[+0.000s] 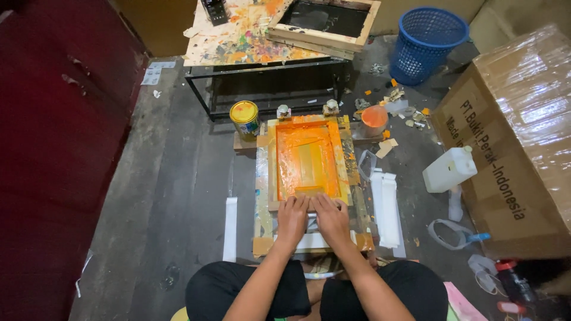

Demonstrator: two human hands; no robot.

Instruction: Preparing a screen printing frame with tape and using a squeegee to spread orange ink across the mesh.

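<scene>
Head view, left hand (292, 219): palm down at the near edge of the printing frame (307, 161); fingers together, curled over a bar that is mostly hidden beneath them.
Head view, right hand (331, 217): touching the left hand, fingers narrow and bent over the same hidden bar.
Head view, printing frame: lies flat on the floor between the person's knees, its mesh coated in orange ink.
Head view, surroundings: yellow paint can (245, 117) beside the far left corner; orange tub (374, 119) near the far right; white strips (389, 209) just right of the frame; blue basket (427, 41) and paint-spattered counter (238, 41) farther off.
Technique, judged: even pressure from both hands and a steady, straight stroke would probably spread the ink uniformly.
</scene>
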